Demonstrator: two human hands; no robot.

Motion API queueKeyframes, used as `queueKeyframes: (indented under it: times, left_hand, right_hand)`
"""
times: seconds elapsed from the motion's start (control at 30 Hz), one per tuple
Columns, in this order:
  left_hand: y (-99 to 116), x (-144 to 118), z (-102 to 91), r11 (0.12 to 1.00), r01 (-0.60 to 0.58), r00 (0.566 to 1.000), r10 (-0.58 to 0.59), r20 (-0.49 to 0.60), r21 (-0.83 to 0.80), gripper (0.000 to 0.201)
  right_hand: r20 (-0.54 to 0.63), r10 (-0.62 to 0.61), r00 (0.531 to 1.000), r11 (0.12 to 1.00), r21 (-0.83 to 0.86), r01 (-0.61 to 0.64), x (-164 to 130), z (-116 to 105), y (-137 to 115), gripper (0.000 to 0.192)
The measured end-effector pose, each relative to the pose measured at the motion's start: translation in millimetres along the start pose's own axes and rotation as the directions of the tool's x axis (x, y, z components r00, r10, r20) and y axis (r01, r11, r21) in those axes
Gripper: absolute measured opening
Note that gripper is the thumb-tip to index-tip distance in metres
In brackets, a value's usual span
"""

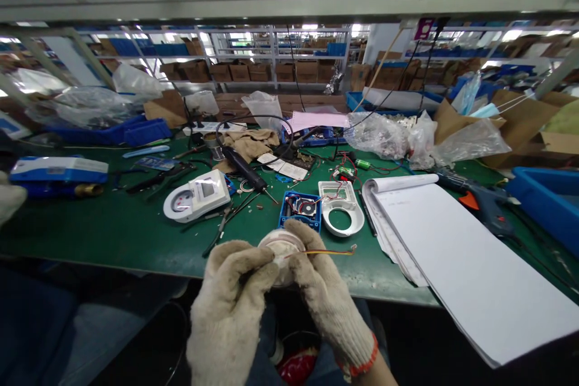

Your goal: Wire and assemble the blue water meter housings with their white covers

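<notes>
Both hands wear off-white knitted gloves. Between them, at the table's front edge, is a round whitish part with a thin cable of coloured wires leading right to a small plug. My left hand pinches its left side with thumb and fingers. My right hand grips the right side, fingers over the rim. Just beyond lies an open blue housing with electronics inside. Beside it is a white frame with a round hole, joined by thin wires. A white meter-like unit lies to the left.
A soldering iron lies behind the hands, tip toward me. On the right are a paper pad, a glue gun and a blue bin. A blue-and-white device stands left, near another person's gloved hand. A shelf crosses above.
</notes>
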State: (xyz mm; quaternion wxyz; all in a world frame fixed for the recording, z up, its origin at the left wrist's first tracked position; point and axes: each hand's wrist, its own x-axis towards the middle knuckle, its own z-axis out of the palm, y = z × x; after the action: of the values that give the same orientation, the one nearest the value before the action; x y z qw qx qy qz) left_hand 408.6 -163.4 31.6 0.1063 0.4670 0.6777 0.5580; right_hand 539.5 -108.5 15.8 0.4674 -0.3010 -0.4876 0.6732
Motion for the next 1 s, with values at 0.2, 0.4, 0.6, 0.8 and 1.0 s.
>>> queueKeyframes:
  times: [0.2,0.4,0.6,0.8,1.0]
  left_hand:
    - [-5,-5,0.2,0.997,0.056,0.998,-0.057,-0.021,-0.048,0.012]
    - [-6,-6,0.7,0.993,0.055,0.996,-0.062,-0.057,-0.102,0.012]
    - [-4,-9,6.0,0.975,0.076,0.987,-0.104,-0.126,-0.208,0.013]
    - [-13,-11,8.9,0.914,0.146,0.961,-0.223,-0.166,-0.380,0.043]
    - [-16,-4,-5.2,0.879,0.319,0.948,-0.299,0.110,-0.354,0.064]
  right_hand:
    - [0.047,0.039,0.998,0.996,0.073,-0.042,-3,12,-3,0.038]
    - [0.008,-0.025,1.000,1.000,0.014,0.025,-3,19,0,0.033]
    - [-0.051,-0.061,0.997,0.987,0.144,0.068,-3,25,12,0.028]
    - [-0.067,-0.110,0.992,0.982,0.145,0.119,-2,24,17,0.026]
    - [0.043,-0.252,0.967,0.959,0.148,0.244,1,18,10,0.020]
